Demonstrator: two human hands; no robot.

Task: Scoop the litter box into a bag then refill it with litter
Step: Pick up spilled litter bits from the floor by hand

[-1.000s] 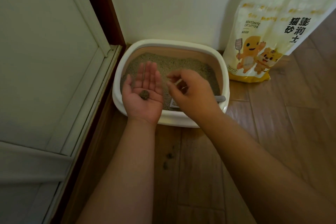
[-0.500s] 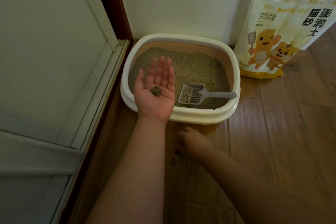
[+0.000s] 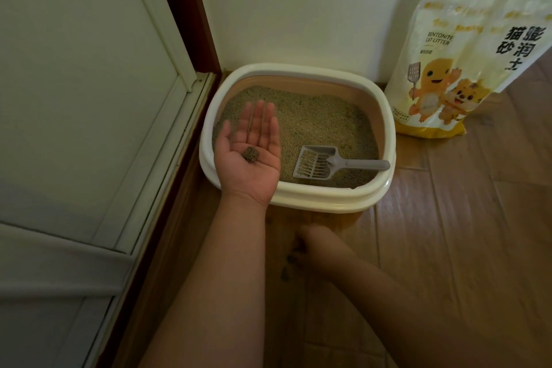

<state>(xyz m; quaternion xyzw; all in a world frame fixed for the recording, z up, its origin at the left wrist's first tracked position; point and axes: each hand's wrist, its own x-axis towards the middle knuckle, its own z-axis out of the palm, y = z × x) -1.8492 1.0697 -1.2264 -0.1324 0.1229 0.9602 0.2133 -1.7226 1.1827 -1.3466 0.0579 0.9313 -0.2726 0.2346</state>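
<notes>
Wooden floor planks (image 3: 448, 248) run underfoot, where the right hand (image 3: 316, 245) reaches down with fingers curled at small dark clumps (image 3: 286, 273); whether it pinches one I cannot tell. Beyond, the left hand (image 3: 249, 158) lies palm up, fingers straight and together, a rough dark clump (image 3: 250, 154) on its palm below them. Behind sits the cream oval litter box (image 3: 385, 128) of grainy litter (image 3: 316, 119), a grey slotted plastic scoop (image 3: 325, 163) resting inside, then the glossy litter bag (image 3: 448, 69) by the wall

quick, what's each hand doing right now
Left hand: open, palm up, a litter clump resting on it.
Right hand: down at the floor by dark clumps; grip cannot be told.
</notes>
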